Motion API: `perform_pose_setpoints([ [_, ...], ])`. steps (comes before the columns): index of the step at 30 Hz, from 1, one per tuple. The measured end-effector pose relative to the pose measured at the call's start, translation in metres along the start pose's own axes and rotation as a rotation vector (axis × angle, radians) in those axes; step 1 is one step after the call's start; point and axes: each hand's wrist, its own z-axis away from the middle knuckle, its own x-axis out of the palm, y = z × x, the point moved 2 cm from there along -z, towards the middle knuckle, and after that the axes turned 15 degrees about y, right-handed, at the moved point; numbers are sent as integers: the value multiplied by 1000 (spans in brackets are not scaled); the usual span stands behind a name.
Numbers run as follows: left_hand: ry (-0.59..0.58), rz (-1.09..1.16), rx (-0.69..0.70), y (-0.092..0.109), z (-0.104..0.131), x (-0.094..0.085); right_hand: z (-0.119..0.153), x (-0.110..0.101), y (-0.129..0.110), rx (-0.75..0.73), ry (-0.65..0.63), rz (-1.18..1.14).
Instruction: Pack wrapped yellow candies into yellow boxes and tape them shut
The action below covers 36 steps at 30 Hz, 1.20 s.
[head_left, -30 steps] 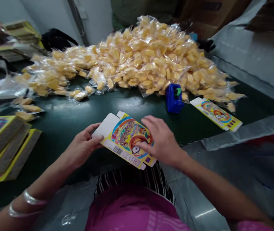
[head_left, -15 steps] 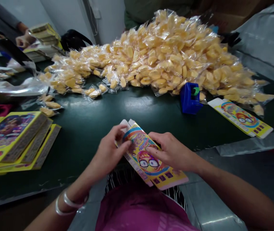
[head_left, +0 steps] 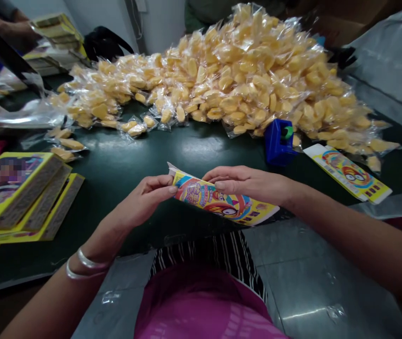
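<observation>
A printed yellow carton (head_left: 201, 197) with a cartoon face in glasses is held tilted above the near edge of the green table. My left hand (head_left: 147, 195) pinches its left end between thumb and fingers, beside a raised white flap. Across the carton's upper edge lies my right hand (head_left: 248, 183), thumb on the printed face and fingers behind it. The carton's back is hidden. Farther right, a second flat carton (head_left: 351, 172) of the same print rests on the table, near a blue tape dispenser (head_left: 279, 143) with a green core.
A large heap of yellow pieces in clear wrappers (head_left: 229, 84) spans the back of the table (head_left: 123, 165). Stacked yellow boxes (head_left: 20, 193) stand at the left. More boxes (head_left: 57, 42) and a co-worker's arm (head_left: 12, 28) are at the far left.
The carton has lifted and turned closer to level, its face tipped and bowed. Both hands rose with it, and my left hand shifted left to its end.
</observation>
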Motion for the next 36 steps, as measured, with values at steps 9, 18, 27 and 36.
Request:
perform_pose_setpoints([
  [9,-167,-50,-82,-18,-6,-11,-30,18,13,311,-186,-217],
  [18,389,-39,48,-18,-17,-19,-30,22,43,317,28,-458],
  [27,275,269,-261,-36,35,12,10,76,75,113,252,-884],
  [36,332,186,-208,-35,63,26,49,77,88,-33,375,-725],
])
